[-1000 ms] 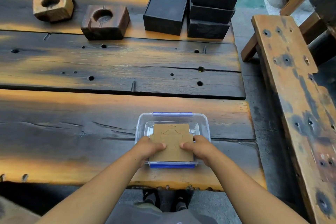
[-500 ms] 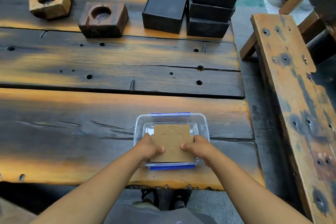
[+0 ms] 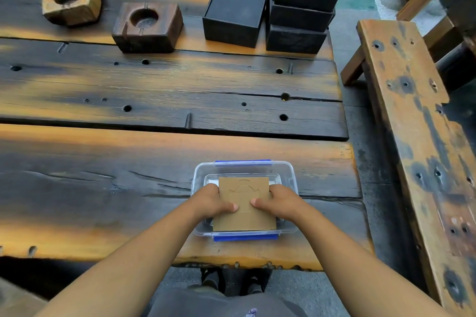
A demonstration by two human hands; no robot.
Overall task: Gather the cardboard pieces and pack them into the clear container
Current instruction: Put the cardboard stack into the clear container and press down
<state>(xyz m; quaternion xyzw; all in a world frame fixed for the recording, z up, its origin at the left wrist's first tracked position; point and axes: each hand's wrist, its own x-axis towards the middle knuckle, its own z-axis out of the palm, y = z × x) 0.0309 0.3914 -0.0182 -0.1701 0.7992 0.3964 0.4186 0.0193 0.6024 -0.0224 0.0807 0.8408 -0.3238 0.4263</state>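
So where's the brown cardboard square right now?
In the head view, the cardboard square sits low and centre, over the open clear container at the table's near edge, held between the left hand and right hand.

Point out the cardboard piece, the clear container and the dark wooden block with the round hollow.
cardboard piece (image 3: 246, 216), head view, on its bare lower middle.
clear container (image 3: 289, 171), head view, on its far right rim.
dark wooden block (image 3: 164, 36), head view, on its front face, right of the hollow.

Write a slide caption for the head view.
Both hands press cardboard into a clear container.
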